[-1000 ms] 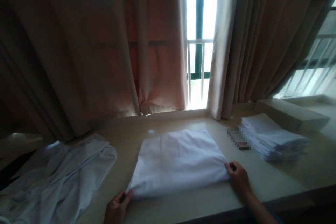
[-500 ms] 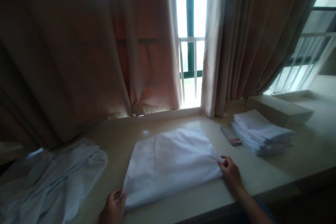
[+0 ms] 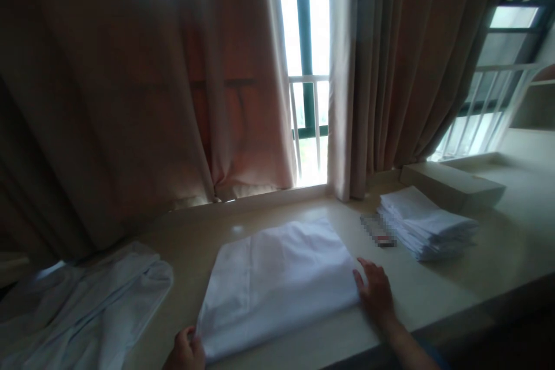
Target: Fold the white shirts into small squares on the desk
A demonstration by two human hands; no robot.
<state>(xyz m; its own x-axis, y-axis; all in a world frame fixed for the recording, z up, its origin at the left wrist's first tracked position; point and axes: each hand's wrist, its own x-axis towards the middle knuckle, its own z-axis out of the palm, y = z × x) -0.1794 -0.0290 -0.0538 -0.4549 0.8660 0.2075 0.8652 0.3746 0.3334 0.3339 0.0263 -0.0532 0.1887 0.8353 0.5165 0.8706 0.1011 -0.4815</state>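
A folded white cloth (image 3: 277, 283) lies flat on the beige ledge (image 3: 437, 295) in front of me. My left hand (image 3: 184, 351) is at the cloth's near left corner, fingers curled against its edge. My right hand (image 3: 376, 295) rests at the cloth's near right corner, fingers bent onto the edge of the fabric. Whether either hand pinches the cloth or only presses it is hard to see in the dim light.
A stack of folded white cloths (image 3: 427, 222) sits to the right, with a small flat object (image 3: 377, 230) beside it. A heap of unfolded white fabric (image 3: 82, 306) lies at the left. Curtains (image 3: 130, 98) and a barred window (image 3: 306, 69) stand behind; a raised block (image 3: 451, 182) is at the right.
The view has drifted so everything sits further left and lower. Both hands have stayed at the cloth's near corners; the right hand's fingers have spread slightly onto the fabric.
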